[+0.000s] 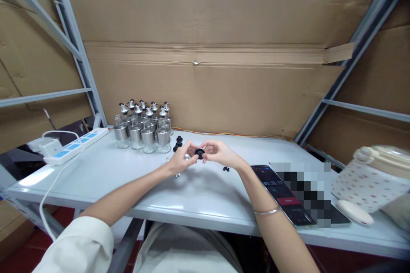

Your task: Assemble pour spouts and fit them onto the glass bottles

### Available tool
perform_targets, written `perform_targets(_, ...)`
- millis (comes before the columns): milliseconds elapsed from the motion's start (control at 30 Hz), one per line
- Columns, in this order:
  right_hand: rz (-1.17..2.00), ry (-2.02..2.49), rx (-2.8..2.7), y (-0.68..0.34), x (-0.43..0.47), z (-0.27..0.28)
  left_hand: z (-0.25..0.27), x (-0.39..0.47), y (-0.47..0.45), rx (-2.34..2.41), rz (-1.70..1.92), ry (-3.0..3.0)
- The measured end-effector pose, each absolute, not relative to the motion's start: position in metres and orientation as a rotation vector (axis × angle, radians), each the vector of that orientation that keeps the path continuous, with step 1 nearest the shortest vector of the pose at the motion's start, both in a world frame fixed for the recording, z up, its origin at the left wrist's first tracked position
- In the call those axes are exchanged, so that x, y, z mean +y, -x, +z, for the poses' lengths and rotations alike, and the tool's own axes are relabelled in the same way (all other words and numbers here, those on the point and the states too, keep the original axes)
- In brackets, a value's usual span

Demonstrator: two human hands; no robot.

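Black round piece point(200, 152), its edges partly hidden, is pinched between left hand point(180, 160) and right hand point(221, 153).

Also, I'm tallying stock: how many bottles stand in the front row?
4: first bottle at the row's left end, second bottle beside it, third bottle next, fourth bottle at the right end. None in this row looks hidden.

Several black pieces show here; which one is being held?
The round black piece between the left hand and right hand. The others lie on the table: a cluster right of the bottles and small pieces left of the phone.
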State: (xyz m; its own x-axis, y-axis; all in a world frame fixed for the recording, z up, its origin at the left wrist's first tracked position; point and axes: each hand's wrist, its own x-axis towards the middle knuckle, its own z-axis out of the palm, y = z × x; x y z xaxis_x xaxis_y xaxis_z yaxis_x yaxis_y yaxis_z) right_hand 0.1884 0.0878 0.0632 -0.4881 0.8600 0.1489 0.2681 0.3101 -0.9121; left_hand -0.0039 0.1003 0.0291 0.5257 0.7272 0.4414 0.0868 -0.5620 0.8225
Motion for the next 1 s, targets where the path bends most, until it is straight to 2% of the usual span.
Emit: perform_targets(1000,1.155,0.968,-1.998,-0.1816,0.0852,0.0577,0.0347,0.0933,0.0017,0.871,0.992,-2.147)
